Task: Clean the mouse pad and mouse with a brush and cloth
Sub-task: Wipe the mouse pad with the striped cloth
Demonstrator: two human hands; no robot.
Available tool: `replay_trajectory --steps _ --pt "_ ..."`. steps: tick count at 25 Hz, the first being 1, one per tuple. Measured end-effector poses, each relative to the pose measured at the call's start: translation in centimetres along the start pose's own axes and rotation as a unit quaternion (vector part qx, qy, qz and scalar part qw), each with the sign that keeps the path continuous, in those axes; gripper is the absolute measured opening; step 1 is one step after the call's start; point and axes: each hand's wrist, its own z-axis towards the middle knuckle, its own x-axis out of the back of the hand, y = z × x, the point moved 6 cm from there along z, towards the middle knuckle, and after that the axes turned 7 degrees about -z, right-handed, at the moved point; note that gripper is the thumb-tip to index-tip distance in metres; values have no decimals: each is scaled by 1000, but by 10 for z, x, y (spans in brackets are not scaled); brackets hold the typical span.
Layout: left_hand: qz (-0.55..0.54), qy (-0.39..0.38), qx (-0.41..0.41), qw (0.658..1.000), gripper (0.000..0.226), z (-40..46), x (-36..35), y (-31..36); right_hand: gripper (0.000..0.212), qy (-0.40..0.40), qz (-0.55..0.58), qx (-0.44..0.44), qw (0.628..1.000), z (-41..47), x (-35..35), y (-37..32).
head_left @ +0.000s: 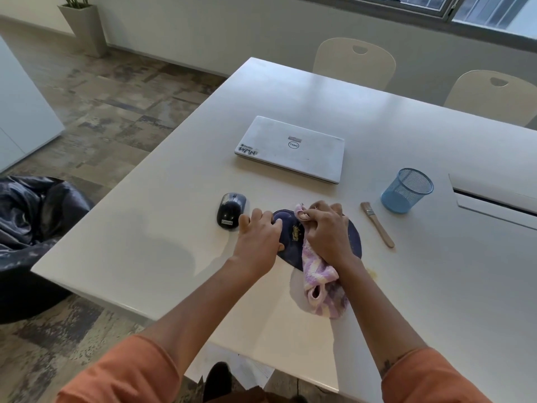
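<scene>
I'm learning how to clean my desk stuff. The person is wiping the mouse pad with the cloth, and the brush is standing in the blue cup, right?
Not quite. The head view shows the brush lying flat on the table beside the blue cup, not standing in it. The rest is right: the right hand grips the cloth on the mouse pad, while the left hand rests on the pad's edge.

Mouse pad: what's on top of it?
On the mouse pad: the left hand pressing its left edge, the right hand gripping the cloth. The pad's middle is covered.
</scene>
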Motion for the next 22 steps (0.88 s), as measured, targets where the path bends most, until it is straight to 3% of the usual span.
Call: replay_trajectory --steps 12,19,22 --pt "8 14 -4 1000 33 1 -4 -6 27 -3 60 104 993 -13 -7 -6" --pt "17 9 -4 1000 39 2 -1 -7 29 -13 65 115 991 -27 -7 -8" --pt "28 -2 -6 1000 37 1 2 -7 25 -51 58 140 987 -36 2 -17"
